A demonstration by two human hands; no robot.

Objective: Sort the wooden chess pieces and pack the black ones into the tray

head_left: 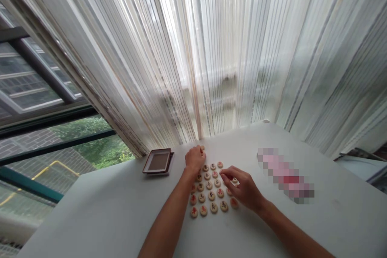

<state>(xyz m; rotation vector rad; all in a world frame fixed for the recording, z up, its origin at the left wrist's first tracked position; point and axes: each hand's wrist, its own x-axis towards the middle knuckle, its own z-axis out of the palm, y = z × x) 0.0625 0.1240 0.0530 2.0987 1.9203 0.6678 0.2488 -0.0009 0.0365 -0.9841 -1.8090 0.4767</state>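
the person's bare left hand (195, 157) is curled beside a round, pale wood-coloured disc (202, 148) near the far edge of the white table (105, 209). the bare right hand (243, 187) has thumb and forefinger narrowed at the rows of round, pale pieces marked in red or black (211, 195), lying between the forearms. whether either hand grips anything cannot be told.

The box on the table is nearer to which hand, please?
Left. The left hand is to the right of the box, not touching it; the right hand is farther right, by the pieces.
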